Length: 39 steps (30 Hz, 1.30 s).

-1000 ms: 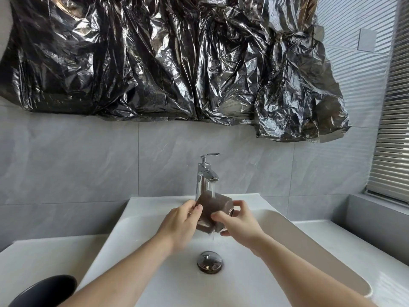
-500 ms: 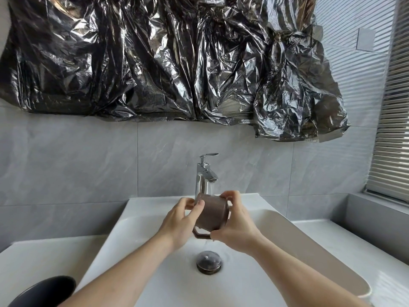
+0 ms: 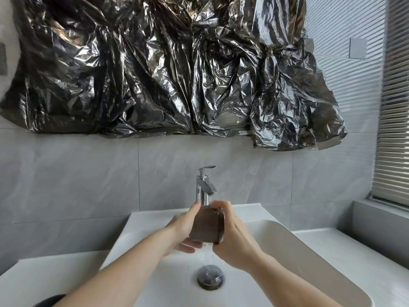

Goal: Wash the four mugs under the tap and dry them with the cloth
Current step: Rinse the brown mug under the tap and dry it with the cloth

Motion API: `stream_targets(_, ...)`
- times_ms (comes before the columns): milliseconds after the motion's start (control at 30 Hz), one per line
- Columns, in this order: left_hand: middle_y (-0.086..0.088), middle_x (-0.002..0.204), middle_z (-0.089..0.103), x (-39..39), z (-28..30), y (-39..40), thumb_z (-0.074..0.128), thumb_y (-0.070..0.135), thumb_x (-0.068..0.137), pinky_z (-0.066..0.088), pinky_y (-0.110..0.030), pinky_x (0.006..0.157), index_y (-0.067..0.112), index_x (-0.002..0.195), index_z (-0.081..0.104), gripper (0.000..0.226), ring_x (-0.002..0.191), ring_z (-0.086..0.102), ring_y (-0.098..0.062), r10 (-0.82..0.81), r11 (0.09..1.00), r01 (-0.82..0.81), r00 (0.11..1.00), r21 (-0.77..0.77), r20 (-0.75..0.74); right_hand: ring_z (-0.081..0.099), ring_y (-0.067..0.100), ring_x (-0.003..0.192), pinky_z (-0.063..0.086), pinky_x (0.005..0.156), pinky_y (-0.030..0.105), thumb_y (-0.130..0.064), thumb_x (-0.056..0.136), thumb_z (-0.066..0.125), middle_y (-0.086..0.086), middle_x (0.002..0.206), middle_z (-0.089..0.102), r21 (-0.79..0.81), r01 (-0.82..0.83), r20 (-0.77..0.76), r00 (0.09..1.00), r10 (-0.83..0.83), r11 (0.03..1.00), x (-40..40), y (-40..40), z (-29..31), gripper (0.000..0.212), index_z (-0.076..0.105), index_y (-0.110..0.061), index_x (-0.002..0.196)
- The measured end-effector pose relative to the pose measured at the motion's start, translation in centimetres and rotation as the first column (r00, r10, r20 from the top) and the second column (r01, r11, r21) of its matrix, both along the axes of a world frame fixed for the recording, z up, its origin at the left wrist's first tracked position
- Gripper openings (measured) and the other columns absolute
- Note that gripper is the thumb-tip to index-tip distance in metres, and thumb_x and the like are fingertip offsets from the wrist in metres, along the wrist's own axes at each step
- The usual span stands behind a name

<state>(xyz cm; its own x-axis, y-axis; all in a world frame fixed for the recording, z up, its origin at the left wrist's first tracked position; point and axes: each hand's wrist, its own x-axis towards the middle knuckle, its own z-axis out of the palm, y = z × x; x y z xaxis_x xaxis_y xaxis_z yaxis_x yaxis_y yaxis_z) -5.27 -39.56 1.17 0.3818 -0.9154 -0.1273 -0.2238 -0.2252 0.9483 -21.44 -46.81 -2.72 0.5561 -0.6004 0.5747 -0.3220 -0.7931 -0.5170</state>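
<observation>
Both hands (image 3: 183, 229) (image 3: 234, 238) apparently curled, gripping.

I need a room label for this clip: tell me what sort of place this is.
Probably a bathroom washstand: a white rectangular ceramic basin with a round metal drain plug, a chrome single-lever tap, and grey wall tiles.

Daylight comes in from the slatted blind (image 3: 392, 111) at the right, soft and even, and the grey wall tiles beside it carry faint striped bands of light. Left of the blind, the crumpled black plastic sheet (image 3: 168, 69) throws hard white glints off every crease. Below that, the chrome tap (image 3: 204, 188) flashes highlights. The white sink (image 3: 287, 247) reads bright, its inner wall nearest the blind in gentle shadow. The mug (image 3: 204, 224) looks slightly smeared. Straight lines bow toward the frame edges; wide-angle distortion.
</observation>
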Motion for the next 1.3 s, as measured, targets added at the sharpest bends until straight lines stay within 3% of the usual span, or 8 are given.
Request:
stream_targets(167,-0.007,0.117,0.074,-1.7,-1.0,-1.4,0.06,0.064,0.096,0.067,-0.038,0.072,0.021,0.115,0.072,0.048,0.099,0.076,-0.024,0.092,0.97,-0.12,0.986,-0.21,-0.137,0.051,0.007,0.119,0.04,0.093,0.006,-0.002,0.072,0.06,-0.011,0.131,0.048,0.093,0.027,0.028,0.999,-0.029,0.995,-0.2,-1.0,-0.8,0.089,0.023,-0.03,0.148)
stream_targets(267,-0.006,0.115,0.072,-2.7,-2.1,-1.7,0.064,0.05,0.1,0.068,-0.046,0.071,0.018,0.112,0.069,0.035,0.1,0.075,-0.024,0.125,0.922,-0.169,0.981,-0.349,-0.147,0.055,0.01,0.125,0.05,0.097,0.018,-0.017,0.069,0.068,-0.008,0.139,0.047,0.279,-0.04,0.1,0.995,0.013,0.959,-0.3,-1.4,-1.1,0.099,0.016,-0.03,0.153)
stream_targets(400,-0.005,0.116,0.07,-2.3,-2.6,-1.5,0.071,0.041,0.098,0.065,-0.056,0.082,0.021,0.118,0.062,0.03,0.09,0.078,-0.024,0.079,0.885,-0.11,0.993,-0.453,-0.086,0.068,0.005,0.102,0.06,0.076,0.026,-0.014,0.08,0.066,-0.005,0.117,0.067,0.44,-0.161,0.23,0.971,0.062,0.884,-0.5,-1.0,-0.7,0.061,0.043,-0.045,0.127)
stream_targets(500,-0.001,0.121,0.068,-1.6,-2.8,-1.1,0.072,0.034,0.096,0.066,-0.044,0.084,0.022,0.123,0.057,0.033,0.089,0.078,-0.015,0.029,0.87,-0.048,0.999,-0.491,-0.046,0.068,0.006,0.107,0.063,0.074,0.031,-0.027,0.088,0.064,-0.014,0.115,0.068,0.552,-0.2,0.234,0.969,0.079,0.809,-0.3,-0.5,-0.2,0.044,0.046,-0.053,0.119)
stream_targets(700,-0.01,0.127,0.064,-1.1,-3.5,-0.6,0.064,0.048,0.066,0.053,-0.041,0.099,0.033,0.12,0.051,0.057,0.114,0.066,-0.024,-0.001,0.925,0.028,0.998,-0.378,0.07,0.071,0.011,0.101,0.063,0.082,0.044,-0.033,0.071,0.069,-0.005,0.111,0.071,0.609,-0.196,0.225,0.972,0.07,0.769,-0.3,-0.4,-0.2,0.062,0.054,-0.035,0.13)
stream_targets(900,0.002,0.145,0.056,-1.5,-3.4,-0.1,0.061,0.045,0.072,0.042,-0.044,0.118,0.037,0.16,0.022,0.096,0.133,0.056,-0.019,-0.105,0.956,0.114,0.993,-0.269,0.049,0.074,0.014,0.078,0.063,0.068,0.036,-0.005,0.057,0.083,0.005,0.101,0.073,0.6,-0.176,0.217,0.975,0.053,0.781,-0.2,-1.0,-0.5,0.078,0.058,-0.025,0.128)
stream_targets(1033,0.002,0.132,0.069,-1.0,-3.9,-0.6,0.063,0.051,0.073,0.05,-0.053,0.111,0.05,0.157,0.022,0.094,0.122,0.067,-0.023,-0.157,0.956,0.162,0.987,-0.245,0.04,0.075,0.016,0.071,0.061,0.059,0.034,0.014,0.053,0.083,0.012,0.102,0.073,0.558,-0.129,0.199,0.98,0.019,0.82,-0.3,-1.6,-0.7,0.084,0.052,-0.019,0.123)
stream_targets(1300,0.006,0.144,0.05,-2.2,-3.4,0.3,0.053,0.043,0.081,0.042,-0.038,0.114,0.041,0.155,0.021,0.08,0.13,0.051,-0.012,-0.132,0.95,0.211,0.94,-0.232,0.315,0.066,0.017,0.082,0.061,0.063,0.036,-0.001,0.049,0.087,0.005,0.112,0.064,0.467,-0.006,0.055,0.998,-0.022,0.884,-0.6,-1.9,-1.5,0.089,0.035,-0.028,0.117)
